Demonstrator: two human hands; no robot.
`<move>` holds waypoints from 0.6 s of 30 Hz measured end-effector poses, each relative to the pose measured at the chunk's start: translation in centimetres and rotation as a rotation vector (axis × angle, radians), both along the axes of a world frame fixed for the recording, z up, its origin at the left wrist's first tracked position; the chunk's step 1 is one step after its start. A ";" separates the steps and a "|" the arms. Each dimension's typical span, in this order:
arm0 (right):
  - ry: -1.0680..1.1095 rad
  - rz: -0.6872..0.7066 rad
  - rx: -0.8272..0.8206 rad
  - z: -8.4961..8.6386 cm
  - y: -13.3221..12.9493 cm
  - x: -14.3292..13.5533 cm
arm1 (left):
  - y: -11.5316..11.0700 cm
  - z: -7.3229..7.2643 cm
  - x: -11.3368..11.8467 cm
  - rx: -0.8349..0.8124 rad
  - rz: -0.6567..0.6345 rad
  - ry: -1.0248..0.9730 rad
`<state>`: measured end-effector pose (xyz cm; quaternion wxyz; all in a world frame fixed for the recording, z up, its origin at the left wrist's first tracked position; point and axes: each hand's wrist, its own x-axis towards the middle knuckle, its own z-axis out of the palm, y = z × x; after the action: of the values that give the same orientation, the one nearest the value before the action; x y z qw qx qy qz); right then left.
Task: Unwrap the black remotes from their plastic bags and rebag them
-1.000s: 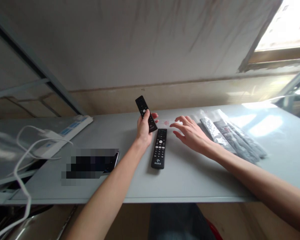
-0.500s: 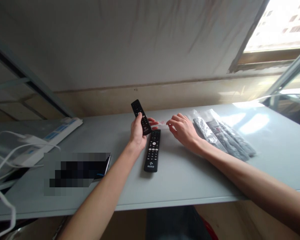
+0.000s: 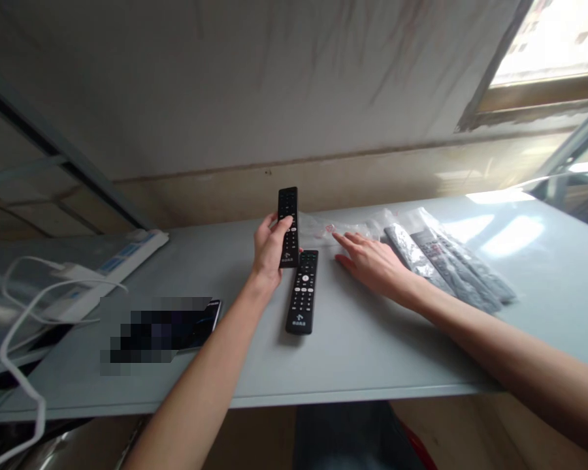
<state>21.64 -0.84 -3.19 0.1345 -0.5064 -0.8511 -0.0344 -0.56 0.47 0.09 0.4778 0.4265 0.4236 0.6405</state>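
My left hand (image 3: 268,251) is wrapped round a black remote control (image 3: 289,245), held nearly upright above the table with its thumb on the buttons. A second black remote (image 3: 302,300) lies face up on the table just below it. My right hand (image 3: 370,261) rests with fingers stretched out, its fingertips at a clear plastic bag (image 3: 318,227) that lies flat near the wall. To the right of that hand are several remotes in clear bags (image 3: 445,261), side by side and slanted.
On the grey table (image 3: 357,365) a phone (image 3: 200,326), partly blurred out, lies left of my left forearm. A white power strip (image 3: 137,256) with white cables (image 3: 17,372) is at the far left. The wall (image 3: 284,98) stands behind.
The held remote has turned from tilted to nearly upright and moved slightly right. My right hand has gone from bent fingers to spread ones, and the clear bag now lies flatter and more exposed.
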 end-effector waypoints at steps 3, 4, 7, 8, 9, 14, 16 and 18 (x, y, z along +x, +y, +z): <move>0.008 0.083 -0.007 -0.8 0.3 0.4 | -0.1 0.0 0.1 -0.008 0.024 -0.017; 0.013 0.099 -0.011 -1.1 0.5 0.5 | -0.1 -0.1 0.1 -0.015 0.026 -0.028; 0.026 0.119 -0.047 -1.7 0.9 1.0 | 0.3 -0.3 -0.1 -0.020 0.065 -0.002; 0.027 0.122 -0.061 -1.8 1.0 1.1 | 0.5 -0.3 -0.2 -0.021 0.105 0.035; 0.031 0.124 -0.072 -1.9 1.0 1.2 | 0.6 -0.3 -0.4 -0.027 0.151 0.078; 0.066 0.137 -0.071 -2.1 1.1 1.3 | -1.0 0.1 -1.2 -0.021 0.229 0.192; 0.073 0.141 -0.065 -2.2 1.1 1.3 | -2.6 0.2 -1.8 -0.008 0.179 0.286; 0.081 0.144 -0.070 -2.4 1.1 1.3 | -4.3 0.1 -2.5 -0.034 0.166 0.430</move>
<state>22.92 0.22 -5.61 0.1531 -0.4494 -0.8797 0.0257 -3.02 -3.86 0.21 0.3295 0.5088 0.5600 0.5648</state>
